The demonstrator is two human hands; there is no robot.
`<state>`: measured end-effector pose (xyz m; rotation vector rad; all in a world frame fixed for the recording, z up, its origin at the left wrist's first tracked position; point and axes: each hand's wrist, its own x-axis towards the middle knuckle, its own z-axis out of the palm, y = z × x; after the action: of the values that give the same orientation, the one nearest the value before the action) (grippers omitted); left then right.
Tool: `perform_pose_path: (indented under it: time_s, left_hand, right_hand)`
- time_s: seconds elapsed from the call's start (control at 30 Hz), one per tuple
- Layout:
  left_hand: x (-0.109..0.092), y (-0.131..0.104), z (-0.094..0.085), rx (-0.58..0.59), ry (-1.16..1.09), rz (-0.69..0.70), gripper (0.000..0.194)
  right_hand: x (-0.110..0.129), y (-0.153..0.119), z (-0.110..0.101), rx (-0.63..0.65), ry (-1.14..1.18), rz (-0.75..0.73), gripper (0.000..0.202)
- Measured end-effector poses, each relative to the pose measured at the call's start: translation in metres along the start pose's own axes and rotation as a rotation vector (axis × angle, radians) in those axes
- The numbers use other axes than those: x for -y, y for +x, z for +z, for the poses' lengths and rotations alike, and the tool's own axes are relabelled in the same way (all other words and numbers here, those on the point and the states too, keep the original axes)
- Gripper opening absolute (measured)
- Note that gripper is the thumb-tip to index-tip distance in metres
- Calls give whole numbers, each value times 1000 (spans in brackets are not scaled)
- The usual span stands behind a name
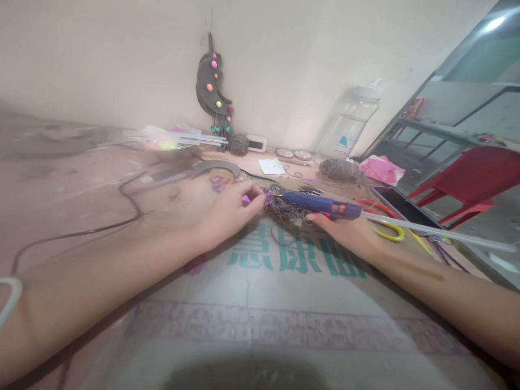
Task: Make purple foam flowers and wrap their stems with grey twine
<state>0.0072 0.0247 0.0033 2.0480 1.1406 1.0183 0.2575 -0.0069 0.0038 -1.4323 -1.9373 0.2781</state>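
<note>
My right hand grips a blue hot glue gun with a clear glue stick sticking out of its back. The gun's nozzle points left at a small purple piece lying on a tangle of grey yarn. My left hand pinches a small pink-purple bit right beside the nozzle tip. Both hands work over a printed sheet with teal characters spread on the floor.
Red and yellow scissors and a dark phone lie to the right of the glue gun. A black cable runs on the left. A dark crescent ornament with coloured dots hangs on the wall; a plastic jar, yarn balls and a red chair stand beyond.
</note>
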Motion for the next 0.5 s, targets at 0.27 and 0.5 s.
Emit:
perform_pose_path:
  time_s: [0.27, 0.5]
  left_hand:
    - [-1, 0, 0, 2, 33, 18, 16]
    - [2, 0, 1, 10, 9, 33, 16]
  right_hand:
    - [-4, -2, 2, -28, 8, 19, 25]
    - [-3, -1, 0, -19, -3, 7, 23]
